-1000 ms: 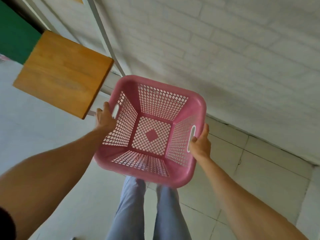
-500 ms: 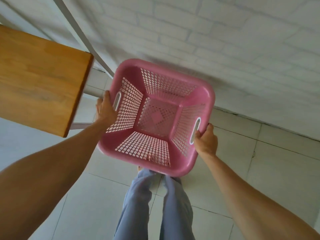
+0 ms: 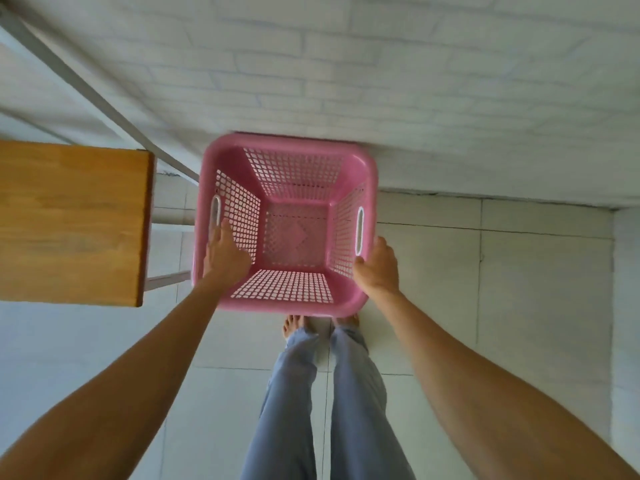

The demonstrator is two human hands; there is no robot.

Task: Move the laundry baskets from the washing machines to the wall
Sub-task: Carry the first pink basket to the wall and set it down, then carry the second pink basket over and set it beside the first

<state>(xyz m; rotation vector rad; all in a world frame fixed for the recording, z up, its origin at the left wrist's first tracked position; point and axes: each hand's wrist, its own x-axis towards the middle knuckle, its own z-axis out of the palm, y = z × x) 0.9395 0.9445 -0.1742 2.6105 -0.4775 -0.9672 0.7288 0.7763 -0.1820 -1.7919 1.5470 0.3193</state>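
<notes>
Pink basket [image 3: 287,216] up against the wall [image 3: 381,81], far rim touching the brick, empty inside. Left hand [image 3: 225,258] lies on the basket's left rim just below the handle slot, fingers together. Right hand [image 3: 379,268] grips the right rim beside the other slot. Wooden table [image 3: 69,223] just left of the basket.

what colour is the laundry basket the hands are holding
Pink, with lattice-perforated walls and floor; the laundry basket shows clearly in the head view, the only one.
</notes>
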